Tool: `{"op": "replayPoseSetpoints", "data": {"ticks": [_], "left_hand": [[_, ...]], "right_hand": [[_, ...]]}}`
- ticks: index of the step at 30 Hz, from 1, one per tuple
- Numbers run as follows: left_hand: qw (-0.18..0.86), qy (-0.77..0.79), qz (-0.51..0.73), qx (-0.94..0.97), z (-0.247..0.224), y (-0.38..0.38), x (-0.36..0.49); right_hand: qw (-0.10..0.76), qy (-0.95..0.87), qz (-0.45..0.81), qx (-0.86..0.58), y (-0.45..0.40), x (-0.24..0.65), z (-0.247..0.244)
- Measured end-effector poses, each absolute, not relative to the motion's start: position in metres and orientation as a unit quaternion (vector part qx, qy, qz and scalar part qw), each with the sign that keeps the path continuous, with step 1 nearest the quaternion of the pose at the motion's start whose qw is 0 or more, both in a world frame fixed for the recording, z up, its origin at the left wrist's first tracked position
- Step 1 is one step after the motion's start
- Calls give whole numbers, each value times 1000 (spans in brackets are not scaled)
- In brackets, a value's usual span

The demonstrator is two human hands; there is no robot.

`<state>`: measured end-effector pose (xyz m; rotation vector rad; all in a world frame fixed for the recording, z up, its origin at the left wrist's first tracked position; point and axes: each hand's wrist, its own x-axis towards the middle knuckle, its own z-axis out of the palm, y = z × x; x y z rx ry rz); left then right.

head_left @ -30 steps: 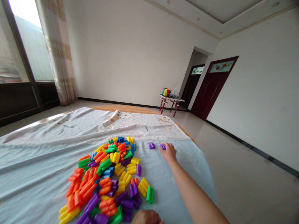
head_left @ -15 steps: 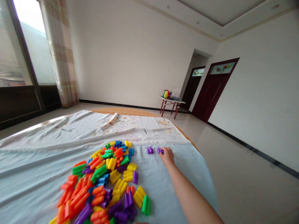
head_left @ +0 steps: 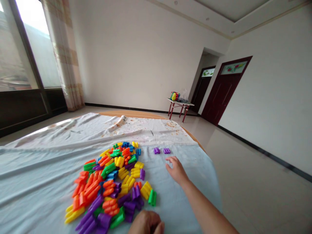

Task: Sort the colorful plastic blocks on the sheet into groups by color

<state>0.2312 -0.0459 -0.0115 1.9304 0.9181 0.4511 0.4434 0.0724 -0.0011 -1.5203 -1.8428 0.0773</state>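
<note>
My right hand (head_left: pixel 177 169) hovers over the light blue cloth with thumb and fingers apart and nothing between them. Just beyond its fingertips lies a purple plastic block of joined tubes (head_left: pixel 166 150), and a second purple block (head_left: pixel 156 150) rests to the left of that one. At the bottom edge my left hand (head_left: pixel 147 223) is closed with curled fingers; whatever it may hold is hidden. Beside it spreads a pile of tube-shaped plastic blocks (head_left: pixel 109 170) in orange, yellow, green, blue and purple. A green block (head_left: pixel 152 198) sits at the pile's right edge.
A cloth (head_left: pixel 180 195), pale blue in front and stained white (head_left: pixel 136 130) behind, covers the round wooden table (head_left: pixel 129 113). Across the room, a small table (head_left: pixel 179 103) carries a colourful bag (head_left: pixel 175 96) and a clear plastic bag. Dark red doors (head_left: pixel 223 91) stand at the right.
My right hand has let go of the right purple block and drawn back towards me, leaving it on the cloth. My left hand has come further into view at the bottom.
</note>
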Motion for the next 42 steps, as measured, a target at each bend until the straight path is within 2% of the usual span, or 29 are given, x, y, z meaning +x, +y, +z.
{"op": "replayPoseSetpoints", "data": {"ticks": [4, 12, 19, 26, 32, 38, 42], "left_hand": [[412, 374, 189, 809, 2, -51, 233], [201, 378, 161, 889, 7, -66, 240], [161, 377, 157, 899, 28, -87, 223], [115, 478, 239, 837, 52, -98, 165], [62, 612, 322, 720, 38, -93, 104], [-33, 705, 261, 659, 14, -88, 79], [-50, 759, 216, 613, -2, -85, 77]], "right_hand": [[369, -760, 60, -532, 28, 422, -8], [292, -738, -8, -608, -1, 398, -24], [244, -737, -29, -630, -5, 395, -14], [241, -738, -29, -630, -7, 393, -12], [249, -736, -30, -629, -7, 392, -11], [260, -731, -35, -630, -5, 390, -10], [261, -731, -36, -629, -5, 391, -9]]}}
